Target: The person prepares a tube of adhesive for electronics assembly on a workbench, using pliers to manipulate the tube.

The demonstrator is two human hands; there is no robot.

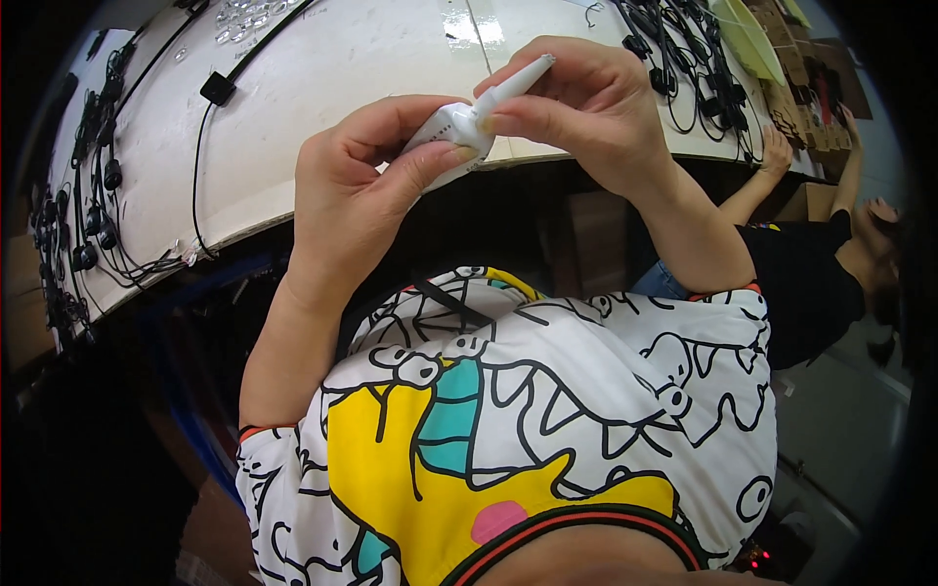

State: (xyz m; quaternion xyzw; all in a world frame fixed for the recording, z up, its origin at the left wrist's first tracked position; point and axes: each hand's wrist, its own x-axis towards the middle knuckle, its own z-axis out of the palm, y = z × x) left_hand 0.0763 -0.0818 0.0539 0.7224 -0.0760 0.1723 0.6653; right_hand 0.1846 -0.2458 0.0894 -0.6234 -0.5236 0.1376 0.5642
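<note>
Between my hands, above the near edge of the table, is a white squeeze tube (464, 135) with a long tapered nozzle (516, 86) that points up and to the right. My left hand (366, 176) is closed round the body of the tube, thumb and fingers pressing it. With thumb and fingers my right hand (591, 107) pinches the nozzle near its base, where it meets the tube. Part of the tube's body is hidden behind my left fingers.
Black cables with small connectors (103, 210) lie along the table's (274, 156) left end. A single cable with a square black block (218, 89) crosses it. Clear small parts (244, 18) sit at the back. More cables (684, 59) and a yellow-green bin (752, 39) are right, near another person (806, 273).
</note>
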